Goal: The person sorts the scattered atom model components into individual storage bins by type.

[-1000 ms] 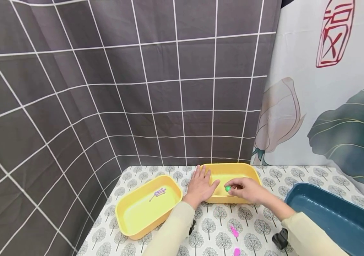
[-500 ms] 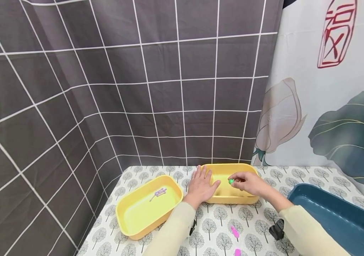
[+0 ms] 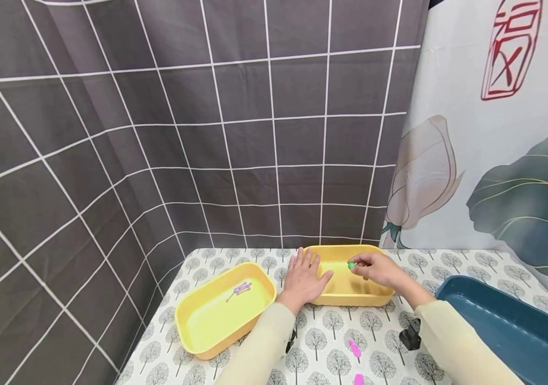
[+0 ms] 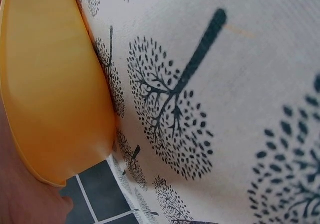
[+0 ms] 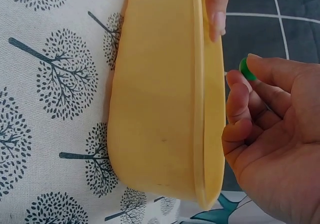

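Observation:
My right hand (image 3: 376, 269) pinches a small round green piece (image 5: 247, 69) between thumb and fingertips. It is over the far yellow tub (image 3: 350, 300), and in the right wrist view the hand shows beyond the tub's rim. My left hand (image 3: 301, 279) lies on the left side of this tub with its fingers spread and straight. In the left wrist view, part of that hand (image 4: 30, 199) shows at the lower left against the tub's edge (image 4: 55, 84).
A second yellow tub (image 3: 197, 331) on the left holds a thin purple item (image 3: 241, 289). Right of the arms stands a dark blue tub (image 3: 504, 310). Two pink pieces (image 3: 354, 348) lie on the tree-print cloth, the nearer one partly cut off. A dark gridded curtain (image 3: 298, 144) hangs behind.
My right hand, with the green piece, has moved away from me and slightly right over the far tub. The left hand stays in the same place.

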Available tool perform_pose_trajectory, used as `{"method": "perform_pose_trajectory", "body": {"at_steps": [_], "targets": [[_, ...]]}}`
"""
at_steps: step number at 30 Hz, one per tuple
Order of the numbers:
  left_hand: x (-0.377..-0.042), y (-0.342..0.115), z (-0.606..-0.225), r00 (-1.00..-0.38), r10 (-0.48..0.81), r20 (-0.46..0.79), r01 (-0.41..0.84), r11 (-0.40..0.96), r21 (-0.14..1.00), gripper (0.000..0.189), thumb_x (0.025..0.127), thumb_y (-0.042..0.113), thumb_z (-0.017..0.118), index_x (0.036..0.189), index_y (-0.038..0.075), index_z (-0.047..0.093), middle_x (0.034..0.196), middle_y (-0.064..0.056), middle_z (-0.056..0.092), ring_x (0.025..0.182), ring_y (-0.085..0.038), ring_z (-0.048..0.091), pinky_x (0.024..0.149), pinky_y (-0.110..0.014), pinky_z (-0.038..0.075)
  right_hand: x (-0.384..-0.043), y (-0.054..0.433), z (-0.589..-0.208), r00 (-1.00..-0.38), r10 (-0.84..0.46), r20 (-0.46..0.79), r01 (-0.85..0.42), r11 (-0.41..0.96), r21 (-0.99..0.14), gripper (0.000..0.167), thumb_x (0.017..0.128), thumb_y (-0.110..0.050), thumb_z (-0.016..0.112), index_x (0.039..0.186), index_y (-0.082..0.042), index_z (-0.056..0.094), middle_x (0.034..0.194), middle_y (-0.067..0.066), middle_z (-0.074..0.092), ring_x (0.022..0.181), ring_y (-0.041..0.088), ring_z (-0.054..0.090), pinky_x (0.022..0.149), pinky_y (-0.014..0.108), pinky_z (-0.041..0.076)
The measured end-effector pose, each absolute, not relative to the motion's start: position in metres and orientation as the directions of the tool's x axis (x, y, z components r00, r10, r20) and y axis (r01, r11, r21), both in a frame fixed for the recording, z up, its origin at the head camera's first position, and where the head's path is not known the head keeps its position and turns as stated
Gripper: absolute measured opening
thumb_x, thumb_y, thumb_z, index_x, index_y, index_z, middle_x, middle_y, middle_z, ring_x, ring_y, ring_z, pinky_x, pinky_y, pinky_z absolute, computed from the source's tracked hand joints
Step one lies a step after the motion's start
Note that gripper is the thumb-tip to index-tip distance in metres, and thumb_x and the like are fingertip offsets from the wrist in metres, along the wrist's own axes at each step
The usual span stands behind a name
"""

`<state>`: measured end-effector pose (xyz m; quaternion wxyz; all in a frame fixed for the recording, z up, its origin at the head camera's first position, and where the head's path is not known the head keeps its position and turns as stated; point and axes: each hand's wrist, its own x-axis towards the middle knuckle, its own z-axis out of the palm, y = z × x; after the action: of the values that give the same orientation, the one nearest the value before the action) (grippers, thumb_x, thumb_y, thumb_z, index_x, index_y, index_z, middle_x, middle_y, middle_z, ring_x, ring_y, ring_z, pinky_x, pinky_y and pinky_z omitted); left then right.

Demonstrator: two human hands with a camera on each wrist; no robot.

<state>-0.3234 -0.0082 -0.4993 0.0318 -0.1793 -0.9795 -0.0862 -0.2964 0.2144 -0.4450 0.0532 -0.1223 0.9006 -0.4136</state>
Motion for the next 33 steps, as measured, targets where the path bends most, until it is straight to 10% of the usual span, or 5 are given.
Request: {"method": "perform_pose_trajectory", "body": {"at_steps": [33], "targets": [[-0.321, -0.008, -0.497, -0.932, 0.347, 0.1, 0.36, 0.918, 0.167, 0.071, 0.105, 0.063, 0.025, 0.161, 0.019, 0.03, 0.169, -0.006, 0.018, 0.157, -0.03, 0.009, 0.127, -0.046, 0.01, -0.297, 0.234, -0.44, -0.99, -0.141, 0.003, -0.095, 0.649, -0.755, 0.032, 0.1, -0.014, 0.061, 0.125, 0.006, 0.064, 0.102, 0.017, 0.069, 0.082, 0.027, 0.065, 0.07, 0.035, 0.053]]}}
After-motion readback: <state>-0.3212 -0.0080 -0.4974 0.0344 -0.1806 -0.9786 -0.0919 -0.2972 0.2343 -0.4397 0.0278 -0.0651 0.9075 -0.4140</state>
